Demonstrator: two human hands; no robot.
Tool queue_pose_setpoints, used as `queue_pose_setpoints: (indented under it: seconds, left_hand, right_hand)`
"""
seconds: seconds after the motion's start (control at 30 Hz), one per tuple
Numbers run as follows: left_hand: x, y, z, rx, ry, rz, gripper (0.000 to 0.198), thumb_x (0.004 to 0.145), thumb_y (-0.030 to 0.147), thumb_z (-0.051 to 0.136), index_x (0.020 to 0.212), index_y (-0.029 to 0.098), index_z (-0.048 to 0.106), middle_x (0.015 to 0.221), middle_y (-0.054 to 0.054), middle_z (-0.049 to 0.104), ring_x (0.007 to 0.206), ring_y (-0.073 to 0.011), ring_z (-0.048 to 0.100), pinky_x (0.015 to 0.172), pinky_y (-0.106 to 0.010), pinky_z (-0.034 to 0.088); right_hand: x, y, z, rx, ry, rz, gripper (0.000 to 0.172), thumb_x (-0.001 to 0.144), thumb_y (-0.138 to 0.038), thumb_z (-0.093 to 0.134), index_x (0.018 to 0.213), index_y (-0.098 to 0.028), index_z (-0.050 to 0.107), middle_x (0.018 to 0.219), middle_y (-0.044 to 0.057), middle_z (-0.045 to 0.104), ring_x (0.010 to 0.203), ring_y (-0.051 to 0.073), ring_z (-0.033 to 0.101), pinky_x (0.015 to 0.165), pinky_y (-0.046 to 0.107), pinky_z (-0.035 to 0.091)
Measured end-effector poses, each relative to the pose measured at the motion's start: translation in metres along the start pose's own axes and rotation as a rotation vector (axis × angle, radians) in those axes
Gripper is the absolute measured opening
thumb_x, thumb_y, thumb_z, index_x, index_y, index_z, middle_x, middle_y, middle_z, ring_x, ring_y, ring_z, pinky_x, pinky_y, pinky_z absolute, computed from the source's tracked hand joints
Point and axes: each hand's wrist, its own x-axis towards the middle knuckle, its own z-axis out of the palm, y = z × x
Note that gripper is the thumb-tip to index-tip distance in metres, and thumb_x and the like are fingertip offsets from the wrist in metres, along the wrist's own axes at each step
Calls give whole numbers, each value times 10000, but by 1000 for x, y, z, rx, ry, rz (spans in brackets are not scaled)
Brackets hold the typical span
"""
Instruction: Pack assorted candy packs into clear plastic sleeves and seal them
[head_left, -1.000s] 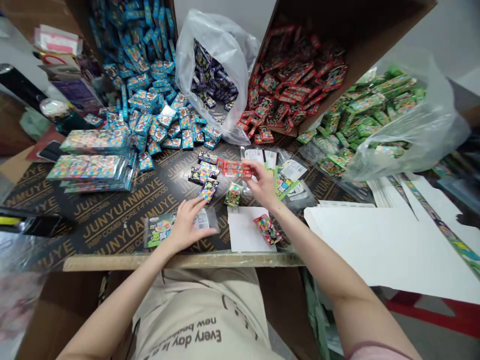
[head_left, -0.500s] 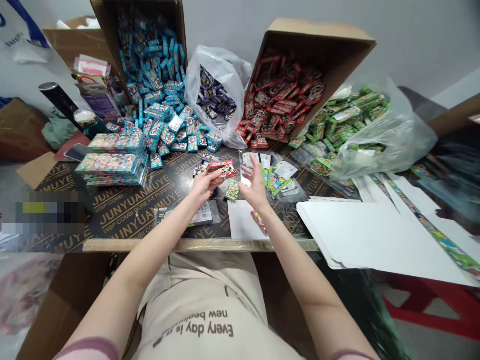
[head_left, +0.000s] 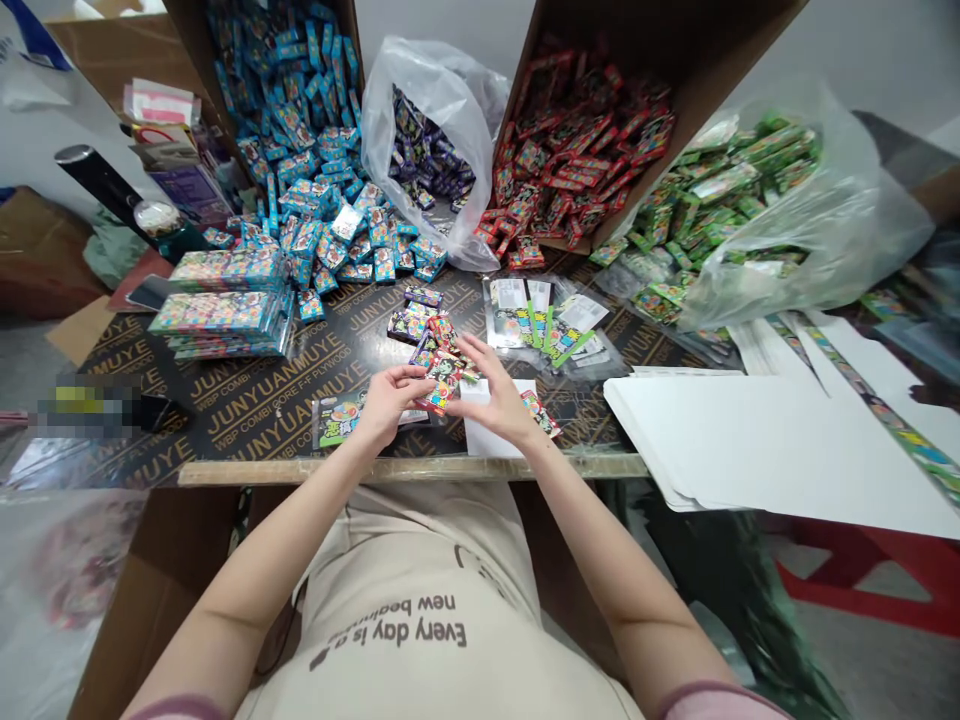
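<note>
One hand, the left [head_left: 391, 405], is pinching a small red patterned cardboard box [head_left: 441, 392] between narrowed fingers, presumably for steadiness, above the black plywood bench [head_left: 247, 400]; the right hand [head_left: 499, 400] is holding its fingers wide alongside. Purple patterned boxes [head_left: 409, 325] are limiting forward travel, the tan bench edge [head_left: 446, 468] rearward; more room is lying leftward.

I've got red pkts [head_left: 441, 380] w/ multicolour print, tilted, in my L fingers [head_left: 409, 373], over the tabletop [head_left: 349, 350].
</note>
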Motion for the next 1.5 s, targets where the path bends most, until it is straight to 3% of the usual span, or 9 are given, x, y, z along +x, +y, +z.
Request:
queue_pose_setpoints:
  seconds: [0.2, 0.37, 0.5, 0.8, 0.93, 1.1, 1.23, 1.33, 1.5]
  left_hand:
    - [-8, -8, -18, 176, -48, 57, 472, 607, 448, 814, 921, 135, 653, 773, -61, 728, 651, -182, 680, 690, -337, 546]
    - [4, -5, -60, 1094, -127, 477, 764, 548, 474, 839, 1222, 186, 621, 1247, -139, 628, 1218, -344, 529, 1091, -512, 324]
    - [7, -11, -80, 1570, -240, 529, 1031, 574, 395, 816, 1468, 192, 343, 1288, -139, 579, 1222, -332, 501, 1126, -551, 220]
    - [-12, -8, -83, 1431, -381, 625, 1101, 662, 347, 740, 1536, 200, 87, 1337, -123, 560, 1234, -290, 520, 1170, -538, 165]
    - [-14, -6, -85, 1396, -295, 625, 1120, 659, 391, 757, 1533, 194, 86, 1386, -141, 523, 1263, -301, 508, 1167, -538, 184]
    - [-13, -10, -85, 1372, -231, 599, 1138, 655, 405, 765, 1534, 188, 75, 1347, -142, 549, 1251, -305, 518, 1149, -542, 220]
    - [-11, -18, -88, 1407, -225, 581, 1141, 653, 383, 774, 1535, 225, 69, 1365, -139, 533, 1262, -305, 506, 1139, -557, 231]
    - [-9, -23, -91, 1499, -242, 551, 1097, 651, 357, 779, 1530, 217, 136, 1335, -136, 551, 1239, -310, 510, 1140, -574, 217]
    - [-12, -23, -77, 1436, -172, 566, 880, 660, 396, 793, 1427, 197, 410, 1335, -160, 540, 1257, -345, 478, 1136, -595, 206]
  right_hand:
    - [-16, -14, 12, -367, 38, -105, 804, 685, -409, 694, 1424, -322, 391, 1311, 80, 562, 1252, 335, 487, 1065, 526, 334]
    - [-22, 9, 1, -514, 174, -43, 765, 672, -443, 698, 1373, -318, 419, 1294, 84, 580, 1218, 353, 503, 1043, 531, 304]
    - [-30, 31, 1, -573, 53, -52, 790, 674, -471, 749, 1376, -341, 410, 1311, 61, 598, 1269, 364, 471, 1087, 578, 191]
    - [-39, 21, 12, -289, -266, -93, 966, 712, -554, 735, 1492, -320, 215, 1484, 110, 438, 1401, 325, 362, 1141, 560, 154]
    - [-39, 14, 19, -306, -109, -91, 1143, 652, -652, 736, 1528, -298, 94, 1497, 139, 409, 1422, 343, 309, 1132, 546, 204]
    - [-31, 7, 21, -241, -143, -91, 839, 869, -555, 540, 1528, -307, 84, 1309, 89, 606, 1287, 291, 496, 1127, 532, 184]
    - [-5, 39, 2, -448, 64, 48, 843, 786, -523, 625, 1495, -248, 262, 1477, 123, 442, 1360, 345, 379, 1088, 532, 228]
    - [14, 73, -13, -576, 24, 170, 945, 645, -444, 732, 1471, -224, 329, 1490, 140, 420, 1396, 409, 280, 1075, 579, 197]
    - [18, 76, -14, -564, 31, 146, 818, 637, -349, 690, 1402, -249, 420, 1321, 124, 571, 1233, 373, 477, 1081, 610, 175]
